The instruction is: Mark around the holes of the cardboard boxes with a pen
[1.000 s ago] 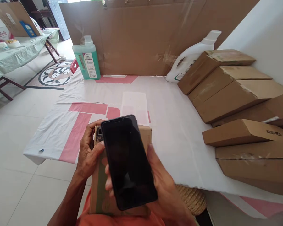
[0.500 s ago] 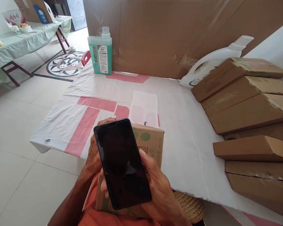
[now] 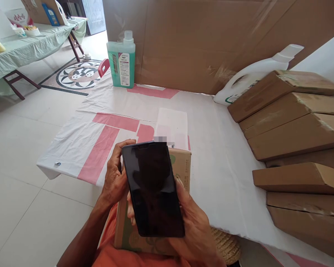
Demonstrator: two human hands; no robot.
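Note:
A black smartphone (image 3: 154,193) with a dark screen lies in my right hand (image 3: 193,218), the thumb along its right edge and fingertips curling round its left edge. Behind and below the phone, a cardboard box (image 3: 180,167) with green print leans over my lap. My left hand (image 3: 115,174) is closed around the upper left part of this box; the phone hides its thumb and part of the grip. Orange clothing (image 3: 114,256) shows under the box.
A white cloth with pink patches covers the table (image 3: 211,167). A green liquid bottle (image 3: 122,65) stands at its back left, before a large cardboard panel (image 3: 178,44). To the right, a white jug (image 3: 250,78) leans behind several brown boxes (image 3: 289,129). A woven stool (image 3: 225,244) is below.
The phone has shifted slightly right and turned more upright in my right hand. My left hand stays nearly in place at the box.

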